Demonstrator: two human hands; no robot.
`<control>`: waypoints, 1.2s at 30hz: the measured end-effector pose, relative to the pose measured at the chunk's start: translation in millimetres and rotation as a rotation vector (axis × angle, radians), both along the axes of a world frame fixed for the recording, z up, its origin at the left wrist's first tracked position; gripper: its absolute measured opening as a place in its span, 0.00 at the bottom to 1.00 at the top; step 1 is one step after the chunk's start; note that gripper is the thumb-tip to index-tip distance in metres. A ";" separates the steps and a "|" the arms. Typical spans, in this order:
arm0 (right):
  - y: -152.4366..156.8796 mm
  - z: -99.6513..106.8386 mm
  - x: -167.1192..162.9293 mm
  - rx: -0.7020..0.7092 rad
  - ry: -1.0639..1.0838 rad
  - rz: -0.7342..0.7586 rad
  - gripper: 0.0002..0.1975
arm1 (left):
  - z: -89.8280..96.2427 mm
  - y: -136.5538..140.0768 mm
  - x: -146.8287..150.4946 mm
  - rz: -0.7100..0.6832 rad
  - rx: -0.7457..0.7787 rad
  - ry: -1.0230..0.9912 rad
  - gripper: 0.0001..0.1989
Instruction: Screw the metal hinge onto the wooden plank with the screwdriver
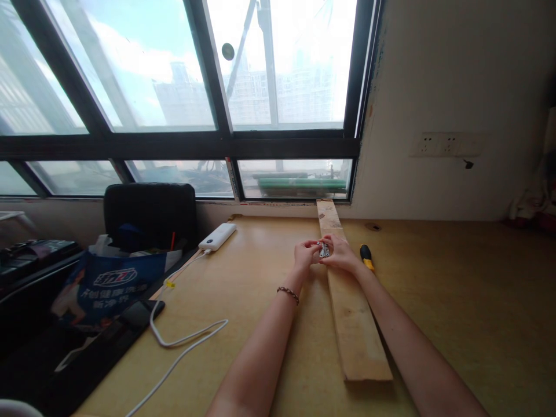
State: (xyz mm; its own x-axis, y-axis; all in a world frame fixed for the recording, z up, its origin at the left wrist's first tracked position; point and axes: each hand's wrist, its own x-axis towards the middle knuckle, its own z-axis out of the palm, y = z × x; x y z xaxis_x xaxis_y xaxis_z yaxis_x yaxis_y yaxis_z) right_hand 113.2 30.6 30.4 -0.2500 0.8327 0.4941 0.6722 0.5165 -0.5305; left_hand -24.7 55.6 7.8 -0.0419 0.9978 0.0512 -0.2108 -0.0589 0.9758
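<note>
A small silver metal hinge (324, 250) with screw holes is held up over a long wooden board (358, 324). My right hand (341, 253) curves around it from the right, thumb and fingers closed at its edges. From the left, my left hand (306, 253) pinches at the hinge's upper left edge; its fingertips partly cover whatever else may be there. The board lies flat on the table, running from near me toward the window. Just right of my right hand lies a screwdriver with a black and yellow handle (367, 256).
On the wooden table (260, 330), a white power bank (218, 237) sits at the left edge, with a white cable (186, 337) trailing toward me. A black chair (150, 223) and a blue bag (113, 284) stand to the left. Windows and a wall border the far edge.
</note>
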 end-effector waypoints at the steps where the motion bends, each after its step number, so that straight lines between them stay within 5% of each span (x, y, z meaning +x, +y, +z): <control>1: 0.1 -0.1 -0.1 0.005 -0.001 -0.001 0.32 | -0.1 -0.9 0.4 0.005 0.005 -0.007 0.11; 10: -0.6 3.0 -0.5 0.008 -0.006 -0.008 0.31 | -0.3 -6.8 0.2 0.059 0.161 0.112 0.12; 19: -2.0 3.8 -0.2 -0.003 -0.012 -0.014 0.32 | -6.7 -1.7 -1.1 -0.043 0.082 0.056 0.14; 27: -1.6 4.2 0.2 -0.012 -0.009 -0.012 0.32 | 5.4 -7.6 -0.3 0.084 0.090 -0.051 0.14; 36: -1.5 2.7 -1.0 0.025 -0.018 -0.012 0.30 | 3.7 -9.3 -0.6 -0.031 0.147 0.077 0.13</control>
State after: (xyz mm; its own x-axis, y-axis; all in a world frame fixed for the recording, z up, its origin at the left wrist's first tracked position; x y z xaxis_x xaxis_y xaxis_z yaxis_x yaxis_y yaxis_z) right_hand 112.1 29.1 33.1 -0.2487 0.8230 0.5107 0.6876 0.5214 -0.5054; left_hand -25.4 46.3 11.4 -0.0014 0.9802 0.1981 -0.1398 -0.1964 0.9705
